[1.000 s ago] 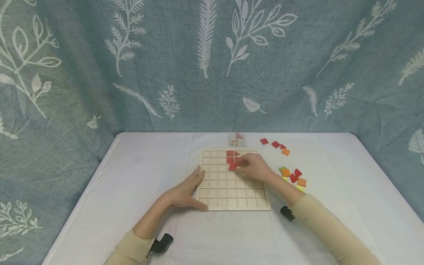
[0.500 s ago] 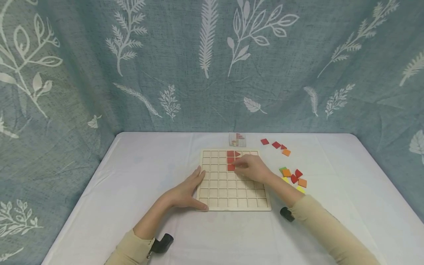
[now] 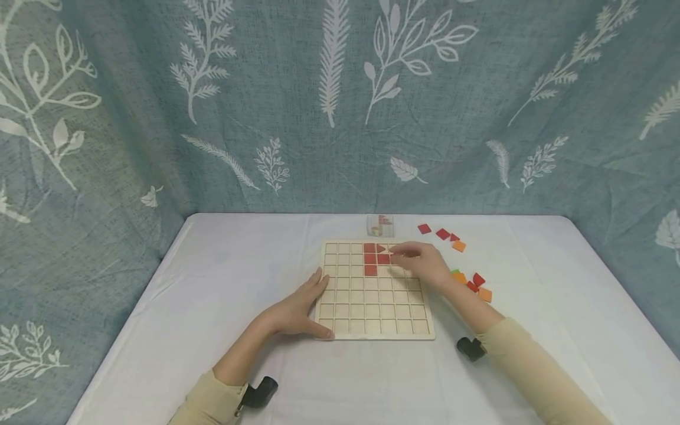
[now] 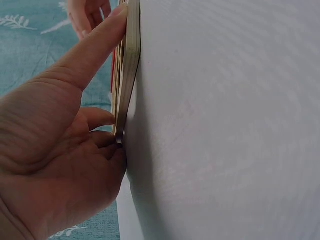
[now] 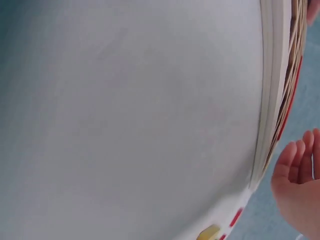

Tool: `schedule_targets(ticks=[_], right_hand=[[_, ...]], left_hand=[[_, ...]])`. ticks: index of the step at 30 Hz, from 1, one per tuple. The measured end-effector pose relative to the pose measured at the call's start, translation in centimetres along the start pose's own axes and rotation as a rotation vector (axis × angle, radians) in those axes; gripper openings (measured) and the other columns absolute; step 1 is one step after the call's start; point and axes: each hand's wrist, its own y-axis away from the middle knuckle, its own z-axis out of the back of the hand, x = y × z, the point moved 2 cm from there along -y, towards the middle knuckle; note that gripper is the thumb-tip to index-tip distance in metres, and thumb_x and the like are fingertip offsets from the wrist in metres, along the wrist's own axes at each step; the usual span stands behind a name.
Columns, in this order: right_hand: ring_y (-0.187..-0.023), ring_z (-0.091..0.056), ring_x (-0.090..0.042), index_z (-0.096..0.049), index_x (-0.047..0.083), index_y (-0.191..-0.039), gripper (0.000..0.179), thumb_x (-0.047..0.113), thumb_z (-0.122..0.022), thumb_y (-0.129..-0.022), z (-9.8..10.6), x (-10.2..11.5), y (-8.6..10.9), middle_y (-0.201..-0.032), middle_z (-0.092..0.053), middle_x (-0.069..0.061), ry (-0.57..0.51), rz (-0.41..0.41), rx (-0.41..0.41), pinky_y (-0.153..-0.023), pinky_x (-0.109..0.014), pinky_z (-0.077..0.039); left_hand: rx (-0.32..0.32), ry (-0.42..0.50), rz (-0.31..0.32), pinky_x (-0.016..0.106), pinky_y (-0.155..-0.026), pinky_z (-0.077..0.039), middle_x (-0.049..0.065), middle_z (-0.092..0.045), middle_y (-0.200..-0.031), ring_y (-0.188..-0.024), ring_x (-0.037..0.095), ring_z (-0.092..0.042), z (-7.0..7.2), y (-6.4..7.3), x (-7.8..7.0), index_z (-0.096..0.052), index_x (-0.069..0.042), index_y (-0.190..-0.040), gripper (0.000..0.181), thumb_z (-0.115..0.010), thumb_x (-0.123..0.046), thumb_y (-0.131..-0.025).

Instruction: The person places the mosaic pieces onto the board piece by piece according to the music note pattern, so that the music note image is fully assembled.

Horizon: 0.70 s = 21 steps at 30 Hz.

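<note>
A pale wooden grid board (image 3: pixel 372 310) lies on the white table. Several red square tiles (image 3: pixel 370 270) sit in its upper cells, with a red triangle tile (image 3: pixel 380 248) in the top row. My left hand (image 3: pixel 297 307) spans the board's left edge, thumb on the near left corner and the other fingertips at the side. Above the upper right cells hovers my right hand (image 3: pixel 422 262), its fingers loosely bent, with nothing seen between them. In the left wrist view, the thumb of the left hand (image 4: pixel 55 135) extends along the board's edge (image 4: pixel 131 55).
Loose red tiles (image 3: pixel 443 234) and an orange tile (image 3: pixel 459 246) lie beyond the board's right side. Nearer, more orange tiles (image 3: pixel 484 294) and red pieces (image 3: pixel 479 279) are partly behind the right forearm. A small clear patterned card or packet (image 3: pixel 380 225) lies behind the board.
A red square tile now lies in its third-row cell, and my right hand has let go of it. That hand has moved right and away, uncovering another red tile. The left hand stays put.
</note>
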Motion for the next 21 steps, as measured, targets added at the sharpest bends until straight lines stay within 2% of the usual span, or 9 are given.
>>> schedule_targets(ticks=[5,7,10,13,16,21], right_hand=[[-0.113,-0.058,-0.026,-0.066,0.01,-0.124,0.037,0.03,-0.067,-0.093,1.7,-1.2,-0.3,-0.125,-0.064,-0.009,-0.116,-0.098,-0.05,-0.1,-0.044,-0.044],[-0.11,-0.06,-0.027,-0.064,0.009,-0.126,0.039,0.03,-0.066,-0.093,2.6,-1.6,-0.6,-0.124,-0.064,-0.011,-0.126,-0.115,-0.083,-0.1,-0.044,-0.044],[-0.106,-0.063,-0.03,-0.062,0.006,-0.128,0.041,0.029,-0.065,-0.094,4.0,-2.3,-1.0,-0.124,-0.063,-0.015,-0.096,-0.137,-0.143,-0.097,-0.043,-0.047],[-0.105,-0.062,-0.031,-0.06,0.006,-0.13,0.042,0.029,-0.063,-0.095,5.4,-3.0,-1.4,-0.125,-0.062,-0.016,-0.07,-0.192,-0.198,-0.096,-0.043,-0.048],[-0.108,-0.058,-0.031,-0.059,0.007,-0.131,0.041,0.029,-0.062,-0.096,6.5,-3.6,-1.7,-0.128,-0.06,-0.015,-0.058,-0.239,-0.226,-0.097,-0.044,-0.047],[-0.11,-0.056,-0.033,-0.055,0.002,-0.134,0.045,0.027,-0.06,-0.097,7.7,-4.0,-2.2,-0.132,-0.057,-0.02,0.036,-0.248,-0.249,-0.097,-0.045,-0.047]], left_hand=[[-0.005,-0.002,0.008,0.051,-0.117,-0.013,0.02,0.0,-0.161,-0.148,0.036,-0.004,0.0,0.1,0.0,-0.016,0.001,-0.154,0.119,-0.088,-0.037,-0.067],[-0.005,-0.002,0.005,0.051,-0.117,-0.013,0.02,0.0,-0.161,-0.148,0.036,-0.003,0.0,0.1,0.0,-0.016,0.001,-0.154,0.119,-0.088,-0.036,-0.068],[-0.005,-0.002,0.001,0.051,-0.117,-0.013,0.02,0.0,-0.161,-0.148,0.035,-0.003,0.0,0.1,-0.1,-0.015,0.002,-0.154,0.119,-0.088,-0.036,-0.068],[0.0,-0.006,0.002,0.05,-0.117,-0.013,0.019,0.001,-0.162,-0.148,0.034,-0.002,-0.1,0.2,-0.1,-0.015,0.001,-0.154,0.119,-0.088,-0.036,-0.068],[-0.002,-0.012,0.008,0.05,-0.117,-0.013,0.018,0.001,-0.162,-0.148,0.034,-0.002,-0.1,0.2,-0.1,-0.016,0.0,-0.154,0.119,-0.088,-0.036,-0.068],[-0.008,-0.008,0.01,0.05,-0.117,-0.013,0.019,0.0,-0.162,-0.148,0.034,-0.003,-0.2,0.3,-0.1,-0.016,0.0,-0.154,0.119,-0.088,-0.036,-0.067]])
